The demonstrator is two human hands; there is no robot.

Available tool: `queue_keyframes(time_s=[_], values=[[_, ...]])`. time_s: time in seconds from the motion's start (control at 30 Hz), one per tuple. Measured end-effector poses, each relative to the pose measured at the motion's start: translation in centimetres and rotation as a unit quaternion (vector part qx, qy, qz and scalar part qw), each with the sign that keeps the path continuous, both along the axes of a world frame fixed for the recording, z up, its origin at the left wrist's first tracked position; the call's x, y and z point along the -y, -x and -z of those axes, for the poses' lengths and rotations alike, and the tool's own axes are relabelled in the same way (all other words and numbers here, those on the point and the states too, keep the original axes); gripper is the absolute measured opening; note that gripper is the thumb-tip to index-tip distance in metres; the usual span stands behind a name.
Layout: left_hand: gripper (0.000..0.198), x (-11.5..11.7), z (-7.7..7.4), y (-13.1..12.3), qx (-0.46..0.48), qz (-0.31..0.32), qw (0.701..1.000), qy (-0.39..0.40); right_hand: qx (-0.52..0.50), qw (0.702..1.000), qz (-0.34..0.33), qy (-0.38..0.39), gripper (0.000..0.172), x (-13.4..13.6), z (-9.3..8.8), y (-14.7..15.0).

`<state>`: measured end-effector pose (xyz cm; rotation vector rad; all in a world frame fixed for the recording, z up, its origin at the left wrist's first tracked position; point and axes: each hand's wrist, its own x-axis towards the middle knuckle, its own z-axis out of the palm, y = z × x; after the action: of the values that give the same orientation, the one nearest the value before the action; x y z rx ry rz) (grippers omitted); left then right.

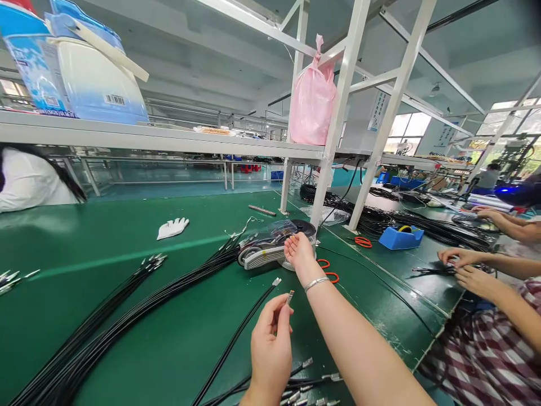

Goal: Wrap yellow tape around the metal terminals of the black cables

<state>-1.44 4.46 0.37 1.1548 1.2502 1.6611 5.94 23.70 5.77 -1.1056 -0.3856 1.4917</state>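
Note:
My left hand [270, 338] is near the bottom middle, fingers pinched on a black cable [236, 335] just behind its metal end [289, 296]. My right hand [299, 251] reaches forward to a grey tape dispenser [264, 251] on the green mat [127, 237]; its fingers are curled at the dispenser's front edge, and what they hold, if anything, is hidden. A silver bracelet [316, 283] sits on that wrist. Several more black cables with metal ends [127, 316] lie in bundles to the left.
A white glove [172, 228] lies farther back. Orange-handled scissors [329, 270] and a blue tape dispenser [400, 237] lie right of my hand. Another person's hands [462, 268] handle cables at the right. White frame posts [333, 129] rise behind, with a pink bag [311, 101].

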Motion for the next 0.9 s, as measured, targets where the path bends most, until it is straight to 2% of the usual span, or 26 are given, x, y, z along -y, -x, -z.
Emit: queue_keyframes(time_s=[0.3,0.5,0.63,0.73,0.83,0.9], values=[[0.032,0.1,-0.1,-0.2,-0.003,-0.004,1.000,-0.001,0.017,1.000,0.013,-0.007,0.030,0.0,0.1,0.6],[0.028,0.2,-0.2,-0.4,-0.006,0.007,1.000,-0.006,0.097,0.995,0.020,-0.029,0.030,0.3,0.5,1.0],[0.027,0.3,-0.2,-0.4,-0.015,0.016,1.000,-0.007,0.180,0.980,0.011,-0.084,0.030,0.9,-0.1,1.2],[0.029,0.3,-0.1,-0.3,-0.023,0.017,1.000,-0.004,0.263,0.950,0.018,-0.168,0.024,1.4,-1.0,-0.5],[0.031,0.3,-0.1,-0.2,-0.021,0.007,1.000,0.011,0.366,0.895,0.054,-0.251,0.018,1.5,-1.9,-4.2],[0.032,0.2,-0.1,-0.3,-0.020,0.004,1.000,0.021,0.438,0.853,0.063,-0.278,0.013,1.1,-2.3,-6.9]])
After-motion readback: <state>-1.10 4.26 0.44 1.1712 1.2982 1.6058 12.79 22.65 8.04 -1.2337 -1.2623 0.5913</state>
